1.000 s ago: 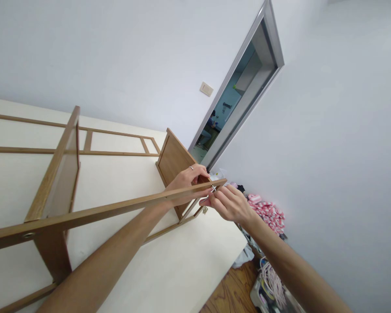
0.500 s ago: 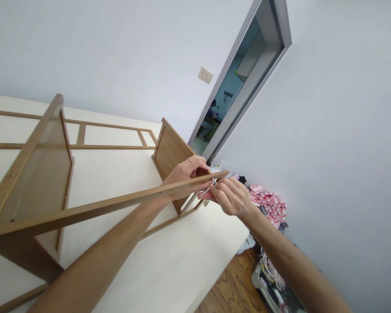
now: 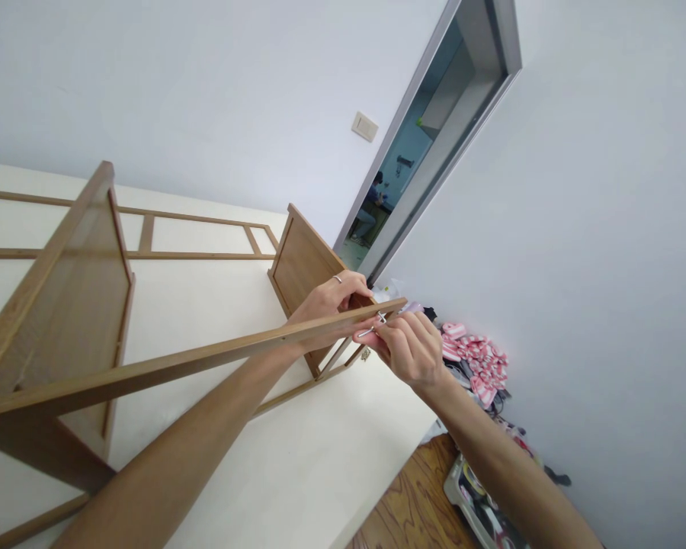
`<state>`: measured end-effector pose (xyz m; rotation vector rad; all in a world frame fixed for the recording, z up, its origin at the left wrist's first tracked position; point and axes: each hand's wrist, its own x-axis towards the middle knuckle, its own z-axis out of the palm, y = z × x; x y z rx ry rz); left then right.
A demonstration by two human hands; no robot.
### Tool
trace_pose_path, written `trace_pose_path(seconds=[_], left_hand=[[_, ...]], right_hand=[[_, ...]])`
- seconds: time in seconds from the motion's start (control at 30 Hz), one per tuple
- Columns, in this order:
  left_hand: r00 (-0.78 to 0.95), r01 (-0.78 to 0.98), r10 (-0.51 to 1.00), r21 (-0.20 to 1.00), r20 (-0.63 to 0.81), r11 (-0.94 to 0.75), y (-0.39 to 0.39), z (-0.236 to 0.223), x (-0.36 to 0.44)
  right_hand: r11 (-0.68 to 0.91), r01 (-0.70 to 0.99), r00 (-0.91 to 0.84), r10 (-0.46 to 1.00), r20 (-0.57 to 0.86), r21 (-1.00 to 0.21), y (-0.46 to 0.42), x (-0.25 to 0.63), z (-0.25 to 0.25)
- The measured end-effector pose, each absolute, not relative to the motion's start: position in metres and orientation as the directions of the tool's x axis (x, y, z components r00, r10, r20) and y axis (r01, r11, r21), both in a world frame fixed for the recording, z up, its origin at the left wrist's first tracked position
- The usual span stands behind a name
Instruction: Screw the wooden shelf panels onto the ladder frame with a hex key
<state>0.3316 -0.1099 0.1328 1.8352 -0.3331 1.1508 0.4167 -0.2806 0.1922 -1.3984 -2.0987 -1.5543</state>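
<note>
A long wooden frame (image 3: 206, 360) stretches from the lower left toward the middle, tied to two upright wooden shelf panels, one at the left (image 3: 72, 305) and one farther off (image 3: 304, 259). Near the frame's far end, my left hand (image 3: 328, 301) is wrapped around the rail, steadying it against the far panel; some of its fingers are hidden behind the wood. My right hand (image 3: 412, 349) pinches a thin metal hex key (image 3: 367, 332) right at that end of the rail. The key's tip is against the rail, partly covered by my fingers.
The unit rests on a white tabletop (image 3: 297, 473); its rounded corner lies just below my right hand. Beyond are a light switch (image 3: 364, 126) and a doorway with a seated person (image 3: 368, 217). Pink striped cloth (image 3: 476, 358) and a grey bin (image 3: 463, 503) are at the right.
The hex key has turned slightly in my right hand, whose fingers have shifted a little. My left hand keeps its grip on the rail. The view has moved slightly.
</note>
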Motion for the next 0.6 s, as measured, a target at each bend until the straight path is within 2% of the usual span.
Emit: trace_pose_path(seconds=[0.17,0.33,0.6], left_hand=[[0.542,-0.617,0.226,0.566,0.810,-0.547,-0.111,0.135,0.331],[0.540,-0.612,0.222,0.560,0.811,-0.558,-0.111,0.133,0.332],[0.524,-0.620,0.213,0.541,0.824,-0.569,-0.110,0.132,0.333]], right_hand=[[-0.050,0.805,-0.466,0.562,0.684,0.591,-0.281,0.409,0.190],[-0.104,0.875,-0.353,0.533,0.769,0.473,-0.281,0.403,0.183],[-0.279,0.909,-0.166,0.436,0.884,0.308,-0.274,0.389,0.174]])
